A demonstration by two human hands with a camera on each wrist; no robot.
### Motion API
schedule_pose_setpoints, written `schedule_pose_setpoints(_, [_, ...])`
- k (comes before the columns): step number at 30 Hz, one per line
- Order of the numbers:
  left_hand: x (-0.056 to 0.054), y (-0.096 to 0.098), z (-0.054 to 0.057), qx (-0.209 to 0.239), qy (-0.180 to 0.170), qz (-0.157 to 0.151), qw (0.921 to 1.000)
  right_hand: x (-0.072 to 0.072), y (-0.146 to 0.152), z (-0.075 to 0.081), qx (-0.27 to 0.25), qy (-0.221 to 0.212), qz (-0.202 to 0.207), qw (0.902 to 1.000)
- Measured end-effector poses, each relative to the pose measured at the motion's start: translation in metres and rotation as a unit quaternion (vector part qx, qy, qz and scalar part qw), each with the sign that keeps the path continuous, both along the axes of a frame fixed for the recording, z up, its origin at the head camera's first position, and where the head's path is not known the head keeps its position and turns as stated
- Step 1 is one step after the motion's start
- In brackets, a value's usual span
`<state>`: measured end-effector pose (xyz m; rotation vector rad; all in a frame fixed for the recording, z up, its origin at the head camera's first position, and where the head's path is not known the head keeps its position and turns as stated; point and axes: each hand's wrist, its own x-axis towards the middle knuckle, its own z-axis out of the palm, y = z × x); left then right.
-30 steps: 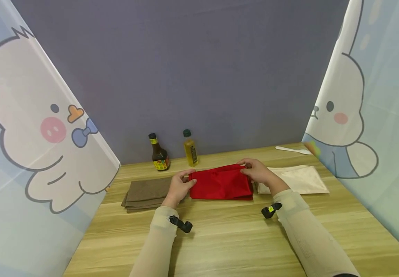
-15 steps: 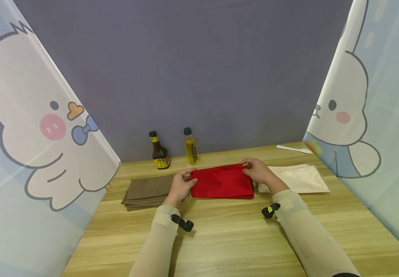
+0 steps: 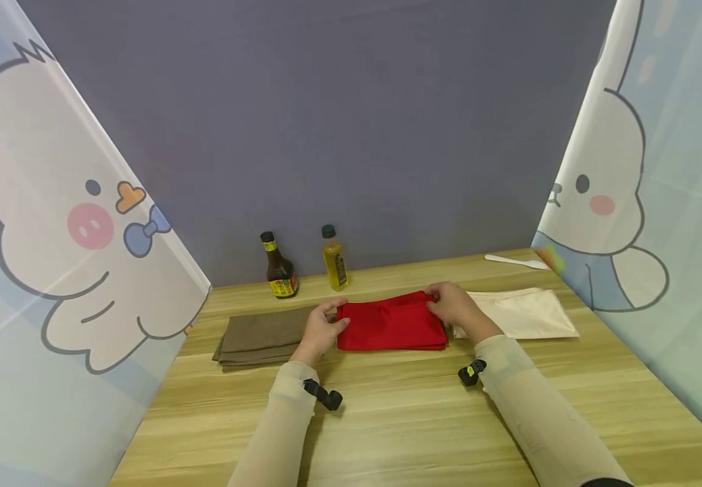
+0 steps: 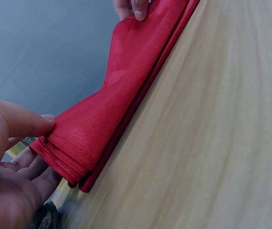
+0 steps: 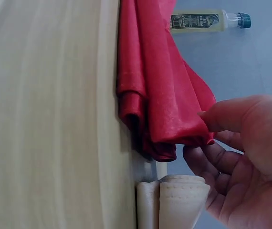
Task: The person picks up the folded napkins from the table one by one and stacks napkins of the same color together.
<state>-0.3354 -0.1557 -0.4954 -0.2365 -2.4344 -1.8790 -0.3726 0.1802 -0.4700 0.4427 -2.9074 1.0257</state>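
A folded red cloth (image 3: 390, 325) lies in the middle of the table, several layers thick. My left hand (image 3: 322, 329) pinches its far left corner, thumb on top and fingers beneath, as the left wrist view shows at the cloth (image 4: 98, 124). At the far right corner my right hand (image 3: 456, 308) pinches the cloth's upper layers between thumb and fingers; in the right wrist view the lower folds (image 5: 131, 109) hang under them. The far edge is raised at both corners and sags between. A folded brown cloth (image 3: 262, 336) lies left of it, a folded cream cloth (image 3: 527, 314) right.
Behind the cloths stand a dark sauce bottle (image 3: 281, 274) with a yellow label and a yellow oil bottle (image 3: 335, 264) with a green cap. A white plastic knife (image 3: 515, 262) lies at the back right. Printed curtains and a grey backdrop (image 3: 351, 135) enclose the wooden table (image 3: 400, 419).
The red cloth's far edge now sags in the middle, its right corner slightly raised. Both hands keep hold of the corners and have shifted only a little.
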Motion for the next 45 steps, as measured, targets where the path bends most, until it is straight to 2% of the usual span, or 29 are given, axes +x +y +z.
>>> schedule_pose_setpoints(7, [0.001,0.003,0.000,-0.014,-0.010,-0.009,0.9998,0.000,-0.002,-0.002,0.024,0.001,-0.004,0.9997])
schedule_pose_setpoints(15, [0.002,0.004,0.000,-0.057,0.014,-0.020,0.9981,0.000,-0.003,-0.006,0.040,0.000,0.003,0.9992])
schedule_pose_setpoints(21, [0.001,0.006,-0.002,-0.083,0.034,-0.019,0.9958,0.001,-0.004,-0.006,0.055,0.015,0.003,0.9984])
schedule_pose_setpoints(26, [0.001,0.006,-0.005,-0.109,0.034,-0.024,0.9931,0.002,-0.005,-0.007,0.062,0.017,0.010,0.9979])
schedule_pose_setpoints(34, [0.002,0.004,-0.003,-0.113,0.050,-0.035,0.9918,0.002,-0.006,-0.008,0.081,0.033,0.020,0.9960])
schedule_pose_setpoints(45, [0.004,0.005,-0.003,-0.111,0.040,-0.036,0.9923,0.001,-0.007,-0.010,0.091,0.026,0.018,0.9954])
